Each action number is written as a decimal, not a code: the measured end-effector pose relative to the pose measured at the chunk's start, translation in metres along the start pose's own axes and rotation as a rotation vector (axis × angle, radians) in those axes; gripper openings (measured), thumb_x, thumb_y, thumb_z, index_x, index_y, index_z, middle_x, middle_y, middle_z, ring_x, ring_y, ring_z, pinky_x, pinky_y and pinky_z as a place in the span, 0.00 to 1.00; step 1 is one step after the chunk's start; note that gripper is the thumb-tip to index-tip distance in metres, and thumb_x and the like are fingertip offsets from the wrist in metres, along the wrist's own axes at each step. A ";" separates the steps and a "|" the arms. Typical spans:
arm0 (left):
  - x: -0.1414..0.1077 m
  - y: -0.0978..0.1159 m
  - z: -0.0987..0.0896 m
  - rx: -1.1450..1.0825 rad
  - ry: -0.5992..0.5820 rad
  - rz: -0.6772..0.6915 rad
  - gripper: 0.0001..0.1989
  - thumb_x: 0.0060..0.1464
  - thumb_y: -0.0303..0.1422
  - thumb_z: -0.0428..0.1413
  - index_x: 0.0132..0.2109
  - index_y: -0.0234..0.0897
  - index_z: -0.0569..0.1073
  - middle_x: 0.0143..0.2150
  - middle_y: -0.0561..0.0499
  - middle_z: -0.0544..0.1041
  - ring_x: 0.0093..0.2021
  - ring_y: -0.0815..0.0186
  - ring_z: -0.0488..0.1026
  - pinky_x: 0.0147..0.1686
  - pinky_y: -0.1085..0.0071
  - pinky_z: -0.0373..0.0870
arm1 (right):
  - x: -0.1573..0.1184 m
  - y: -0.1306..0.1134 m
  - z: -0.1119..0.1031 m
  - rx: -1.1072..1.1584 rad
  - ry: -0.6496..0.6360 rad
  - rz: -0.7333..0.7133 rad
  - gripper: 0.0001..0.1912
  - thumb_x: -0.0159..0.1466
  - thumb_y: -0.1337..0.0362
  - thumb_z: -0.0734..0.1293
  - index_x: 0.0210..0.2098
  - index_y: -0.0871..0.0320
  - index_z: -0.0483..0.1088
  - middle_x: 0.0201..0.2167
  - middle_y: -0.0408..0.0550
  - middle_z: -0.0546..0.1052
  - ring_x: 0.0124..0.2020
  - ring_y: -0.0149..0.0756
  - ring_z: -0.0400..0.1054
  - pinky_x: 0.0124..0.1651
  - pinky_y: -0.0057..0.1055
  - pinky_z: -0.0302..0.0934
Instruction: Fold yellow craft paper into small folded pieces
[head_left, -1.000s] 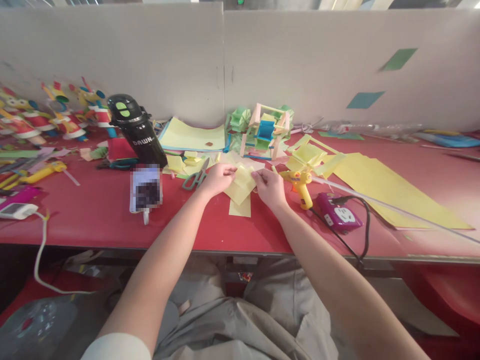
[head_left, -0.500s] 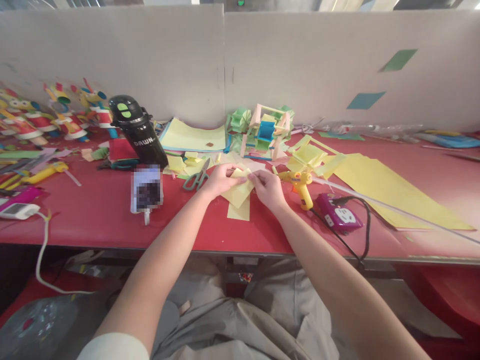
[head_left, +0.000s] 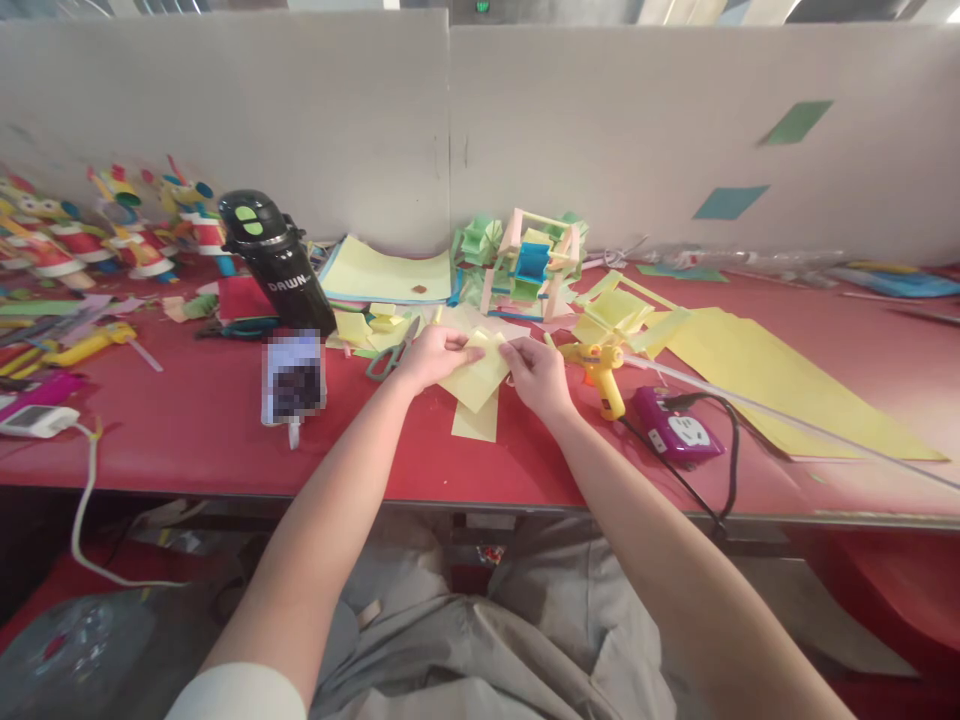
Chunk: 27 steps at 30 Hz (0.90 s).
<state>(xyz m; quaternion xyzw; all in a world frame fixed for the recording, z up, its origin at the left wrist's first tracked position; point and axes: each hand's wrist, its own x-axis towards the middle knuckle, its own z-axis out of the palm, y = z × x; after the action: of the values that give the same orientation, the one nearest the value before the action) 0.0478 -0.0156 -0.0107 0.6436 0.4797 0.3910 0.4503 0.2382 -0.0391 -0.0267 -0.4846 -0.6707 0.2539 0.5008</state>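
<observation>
Between my hands is a piece of pale yellow paper (head_left: pixel 477 378), turned cornerwise. My left hand (head_left: pixel 441 356) pinches its upper left side, and my right hand (head_left: pixel 536 376) pinches the upper right side. Another pale yellow strip (head_left: pixel 475 420) pokes out beneath it, flat on the red table. Grey-green scissors (head_left: pixel 391 358) lie just left of my left hand, partly hidden by it. To the right of my right hand is a yellow glue gun (head_left: pixel 604 376). A folded paper model with a wheel in a frame (head_left: pixel 534 265) stands behind my hands.
A black bottle (head_left: pixel 279 265) and a blurred phone-like object (head_left: pixel 293 380) stand at left. Purple power socket (head_left: pixel 681 428) with a black cable sits at right, beside large yellow sheets (head_left: pixel 780 385). Colourful paper figures (head_left: pixel 127 235) line the back left by the partition (head_left: pixel 225 110).
The paper lies a little flatter and more of it shows between my hands. My left hand has shifted slightly left, so the hands are a bit farther apart.
</observation>
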 end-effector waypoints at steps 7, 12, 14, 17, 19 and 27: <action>0.006 -0.007 -0.001 0.024 0.069 -0.006 0.17 0.46 0.41 0.67 0.40 0.34 0.78 0.41 0.43 0.82 0.44 0.57 0.79 0.46 0.62 0.72 | 0.000 0.001 0.001 0.042 0.010 0.010 0.19 0.63 0.48 0.65 0.28 0.58 0.71 0.20 0.45 0.71 0.22 0.33 0.64 0.25 0.30 0.58; 0.006 -0.009 -0.001 0.095 0.063 0.055 0.14 0.49 0.41 0.64 0.36 0.33 0.77 0.35 0.47 0.82 0.38 0.60 0.78 0.39 0.66 0.71 | 0.000 0.002 0.004 0.181 -0.041 0.066 0.24 0.60 0.41 0.66 0.28 0.58 0.70 0.21 0.45 0.72 0.21 0.33 0.65 0.25 0.31 0.61; 0.004 -0.008 0.001 0.105 0.034 0.081 0.13 0.50 0.41 0.63 0.34 0.34 0.76 0.32 0.48 0.81 0.35 0.61 0.78 0.36 0.68 0.70 | 0.000 0.002 0.005 0.256 -0.081 0.090 0.25 0.58 0.39 0.67 0.28 0.57 0.70 0.22 0.45 0.73 0.22 0.33 0.66 0.25 0.31 0.62; 0.002 -0.005 0.003 0.079 -0.013 0.095 0.13 0.51 0.42 0.62 0.33 0.34 0.75 0.32 0.49 0.81 0.34 0.62 0.77 0.33 0.69 0.69 | 0.000 0.003 0.004 0.262 -0.114 0.086 0.27 0.56 0.37 0.68 0.27 0.57 0.69 0.22 0.45 0.72 0.22 0.33 0.65 0.25 0.30 0.60; 0.000 -0.002 0.005 0.055 -0.026 0.109 0.14 0.51 0.42 0.62 0.34 0.34 0.76 0.33 0.48 0.81 0.34 0.62 0.77 0.33 0.69 0.69 | 0.001 0.003 0.003 0.234 -0.109 0.076 0.29 0.55 0.36 0.68 0.25 0.57 0.68 0.20 0.44 0.70 0.21 0.32 0.63 0.23 0.29 0.58; -0.004 0.006 0.009 -0.084 -0.053 0.115 0.21 0.43 0.43 0.68 0.41 0.34 0.78 0.39 0.45 0.82 0.40 0.59 0.79 0.38 0.66 0.75 | 0.001 0.000 0.001 0.236 -0.121 0.080 0.28 0.56 0.37 0.68 0.26 0.58 0.69 0.19 0.44 0.70 0.20 0.31 0.62 0.23 0.29 0.57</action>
<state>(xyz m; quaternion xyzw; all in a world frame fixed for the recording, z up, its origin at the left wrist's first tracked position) 0.0567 -0.0219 -0.0072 0.6608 0.4132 0.4185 0.4663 0.2370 -0.0382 -0.0264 -0.4325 -0.6454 0.3794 0.5024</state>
